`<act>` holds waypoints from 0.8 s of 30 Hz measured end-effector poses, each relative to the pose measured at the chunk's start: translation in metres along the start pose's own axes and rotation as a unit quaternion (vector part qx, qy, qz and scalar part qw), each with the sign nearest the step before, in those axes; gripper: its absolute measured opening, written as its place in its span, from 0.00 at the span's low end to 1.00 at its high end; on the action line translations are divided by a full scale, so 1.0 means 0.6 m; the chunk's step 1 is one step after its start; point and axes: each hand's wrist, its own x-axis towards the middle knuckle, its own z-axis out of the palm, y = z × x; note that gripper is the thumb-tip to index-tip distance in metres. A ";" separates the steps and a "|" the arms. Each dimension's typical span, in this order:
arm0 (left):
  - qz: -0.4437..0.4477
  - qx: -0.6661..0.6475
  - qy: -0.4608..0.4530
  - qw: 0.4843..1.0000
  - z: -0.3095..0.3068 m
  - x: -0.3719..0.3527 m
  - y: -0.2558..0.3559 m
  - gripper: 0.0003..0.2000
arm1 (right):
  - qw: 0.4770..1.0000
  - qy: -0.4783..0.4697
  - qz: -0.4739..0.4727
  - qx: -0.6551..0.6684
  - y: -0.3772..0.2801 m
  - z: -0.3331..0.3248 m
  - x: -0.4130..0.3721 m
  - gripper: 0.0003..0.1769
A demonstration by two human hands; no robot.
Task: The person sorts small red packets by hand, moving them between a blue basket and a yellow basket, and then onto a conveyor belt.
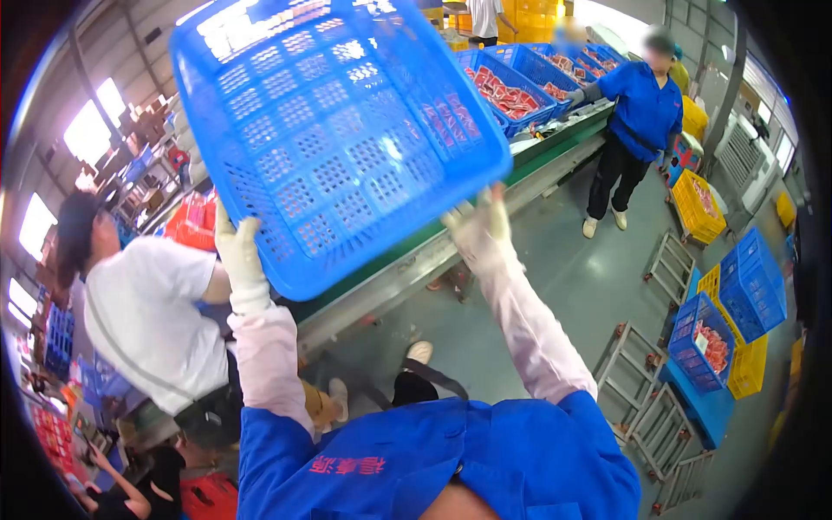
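Grey factory flooring (572, 286) is stretching out beneath a person in a blue jacket (451, 459) with pale pink sleeves. Both gloved hands are lifting an empty blue perforated crate (347, 139), tilted and raised high. The left hand (238, 251) is clamping fingers around the crate's lower left rim. The right hand (481, 230) is gripping the lower right corner, fingers curled against the wall. The crate is hanging over the near edge of a green conveyor belt (555, 152).

By the look of it, the step in hand is swinging the emptied crate away from the line. Setting it down would call for a firm two-handed hold and a free spot.

Beside the belt's left end a co-worker in a white T-shirt (143, 321) is bending. Farther along, another in blue (641, 113) is standing by crates of red packs (511, 87).
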 end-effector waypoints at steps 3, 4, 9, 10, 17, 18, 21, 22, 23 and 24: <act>0.050 0.032 0.025 0.998 -0.016 0.149 -0.170 0.30 | 0.992 -0.043 0.041 -0.107 0.067 -0.036 0.141 0.48; 0.068 0.012 0.048 0.996 -0.008 0.209 -0.233 0.30 | 0.976 -0.069 0.098 -0.182 0.065 -0.038 0.197 0.50; 0.004 0.073 0.095 0.993 -0.023 0.394 -0.549 0.29 | 0.918 -0.032 0.233 -0.318 0.048 -0.155 0.235 0.45; -0.003 0.067 0.092 0.994 -0.030 0.404 -0.615 0.29 | 0.911 -0.002 0.235 -0.339 0.027 -0.188 0.219 0.45; -0.181 0.188 -0.093 0.961 -0.064 0.505 -0.601 0.18 | 0.763 0.577 0.109 -0.270 -0.077 -0.522 -0.109 0.34; -0.199 0.196 -0.094 0.955 -0.091 0.508 -0.610 0.20 | 0.733 0.628 0.112 -0.234 -0.081 -0.564 -0.174 0.34; -0.156 0.253 -0.077 0.952 -0.054 0.442 -0.611 0.23 | 0.724 0.661 0.062 -0.185 -0.044 -0.613 -0.330 0.28; -0.129 0.299 -0.056 0.944 -0.046 0.413 -0.626 0.24 | 0.733 0.664 0.041 -0.145 -0.026 -0.622 -0.361 0.27; -0.118 0.295 -0.055 0.947 -0.039 0.391 -0.631 0.24 | 0.712 0.681 0.101 -0.140 -0.014 -0.640 -0.374 0.26; -0.106 0.291 -0.055 0.949 -0.034 0.378 -0.636 0.24 | 0.688 0.695 0.159 -0.135 -0.002 -0.657 -0.380 0.25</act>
